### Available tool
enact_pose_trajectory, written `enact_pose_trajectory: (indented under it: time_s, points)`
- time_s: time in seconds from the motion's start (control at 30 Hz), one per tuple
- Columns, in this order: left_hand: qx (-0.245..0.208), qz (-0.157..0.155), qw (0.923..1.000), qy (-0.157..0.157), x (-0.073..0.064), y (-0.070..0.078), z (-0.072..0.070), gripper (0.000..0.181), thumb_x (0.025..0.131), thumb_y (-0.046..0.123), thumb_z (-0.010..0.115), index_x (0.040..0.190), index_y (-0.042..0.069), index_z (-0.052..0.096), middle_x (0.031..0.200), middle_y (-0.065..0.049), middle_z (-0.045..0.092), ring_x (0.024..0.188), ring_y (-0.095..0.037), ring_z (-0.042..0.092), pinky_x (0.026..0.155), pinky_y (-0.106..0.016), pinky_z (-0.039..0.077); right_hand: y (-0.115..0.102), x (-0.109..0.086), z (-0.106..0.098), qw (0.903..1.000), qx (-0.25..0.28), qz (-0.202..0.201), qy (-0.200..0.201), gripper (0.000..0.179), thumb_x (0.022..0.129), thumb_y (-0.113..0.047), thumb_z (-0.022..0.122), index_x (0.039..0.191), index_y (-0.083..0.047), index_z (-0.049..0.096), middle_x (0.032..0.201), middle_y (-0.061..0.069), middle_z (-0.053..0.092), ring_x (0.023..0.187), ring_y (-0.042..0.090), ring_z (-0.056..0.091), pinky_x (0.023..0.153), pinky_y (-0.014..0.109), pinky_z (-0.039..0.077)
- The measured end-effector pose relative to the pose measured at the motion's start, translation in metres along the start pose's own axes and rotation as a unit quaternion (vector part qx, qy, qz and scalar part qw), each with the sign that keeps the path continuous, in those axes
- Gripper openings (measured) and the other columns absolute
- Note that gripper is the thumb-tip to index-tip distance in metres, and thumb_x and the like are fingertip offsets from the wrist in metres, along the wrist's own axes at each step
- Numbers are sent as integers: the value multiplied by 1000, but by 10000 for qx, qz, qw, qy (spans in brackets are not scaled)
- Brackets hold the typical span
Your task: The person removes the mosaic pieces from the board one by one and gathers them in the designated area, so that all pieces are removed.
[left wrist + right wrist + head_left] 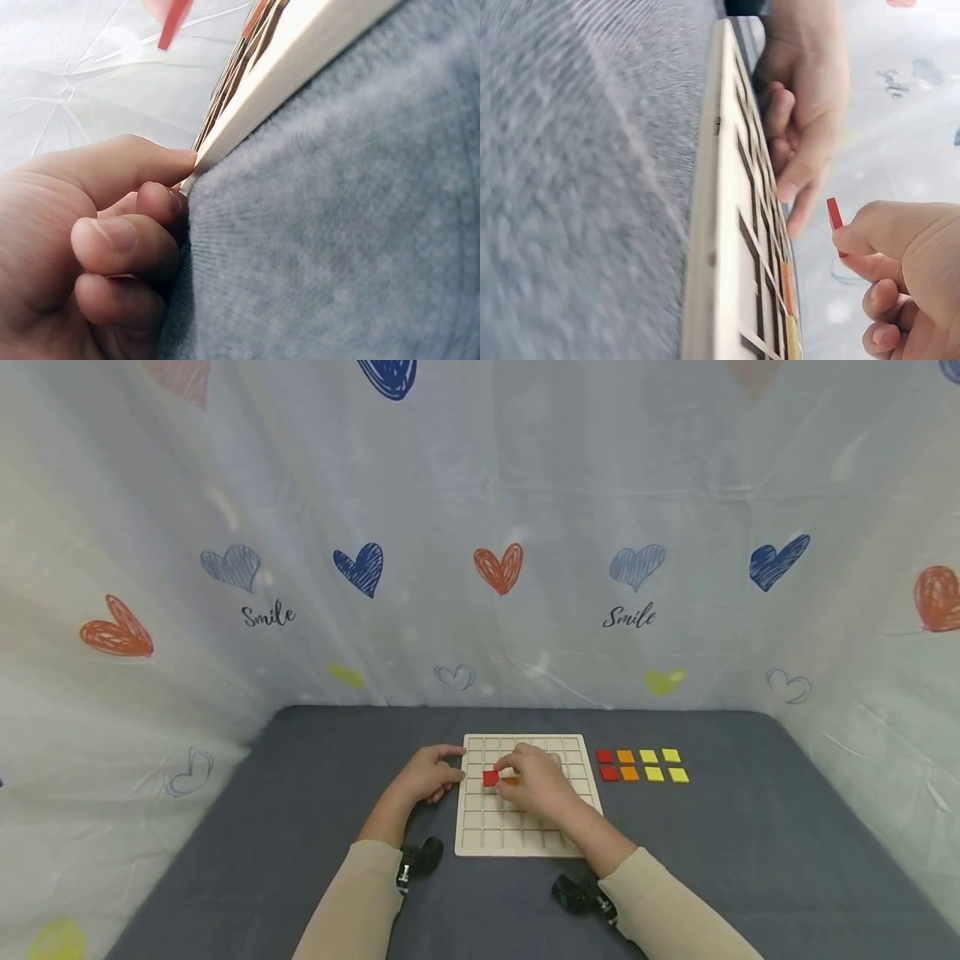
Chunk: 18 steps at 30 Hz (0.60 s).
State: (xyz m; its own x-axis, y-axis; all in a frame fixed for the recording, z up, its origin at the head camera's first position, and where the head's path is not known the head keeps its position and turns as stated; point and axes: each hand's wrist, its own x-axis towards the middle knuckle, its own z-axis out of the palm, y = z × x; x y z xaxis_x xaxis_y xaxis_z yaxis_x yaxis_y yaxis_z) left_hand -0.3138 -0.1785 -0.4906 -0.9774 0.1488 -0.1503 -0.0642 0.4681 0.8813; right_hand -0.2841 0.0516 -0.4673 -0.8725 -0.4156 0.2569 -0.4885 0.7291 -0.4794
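My right hand [538, 782] pinches a thin red square tile [491, 778] between thumb and fingers. In the right wrist view this red tile [834, 215] is held on edge, apart from the board's surface. Below is a pale wooden grid board [482, 840]. An orange tile [512, 781] lies on it, partly hidden by the right hand; the right wrist view also shows a yellow tile [793, 339] there. At the board's left edge, my left hand [426, 775] touches with its thumb and index finger. Its other fingers [124, 247] are curled and hold nothing.
Right of the board, loose tiles lie in two rows: red tiles [609, 773], orange tiles [629, 773] and several yellow tiles [654, 774]. A dark grey cloth [337, 760] covers the table. Behind hangs a white curtain [555, 610] printed with hearts.
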Motion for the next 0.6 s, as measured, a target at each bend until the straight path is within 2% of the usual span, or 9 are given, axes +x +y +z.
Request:
enact_pose_trajectory:
  time_s: [0.17, 0.33, 0.6]
  points:
    - [-52, 0, 10000, -47, 0, -3, 3, 51, 93, 11, 74, 143, 10, 61, 58, -4, 56, 37, -13, 41, 40, -30, 36, 5, -7, -11, 9997, 96, 207, -36, 24, 88, -19, 76, 111, -17, 79, 88, -5, 56, 81, 13, 49, 77, 43, 35]
    - [-41, 112, 9999, -26, -1, -5, 3, 51, 94, 9, 73, 143, 8, 60, 58, -5, 56, 37, -14, 40, 40, -30, 36, 13, -13, -25, 9989, 153, 402, 161, 24, 88, -16, 77, 112, -18, 79, 87, -7, 55, 81, 14, 47, 77, 44, 32]
    - [19, 101, 9999, 93, -1, -3, 3, 52, 93, 10, 73, 143, 8, 60, 57, -5, 56, 37, -14, 40, 40, -29, 35, 31, -26, -44, 9977, 127, 497, 444, 25, 88, -16, 77, 113, -14, 78, 89, -5, 55, 82, 16, 47, 76, 44, 28]
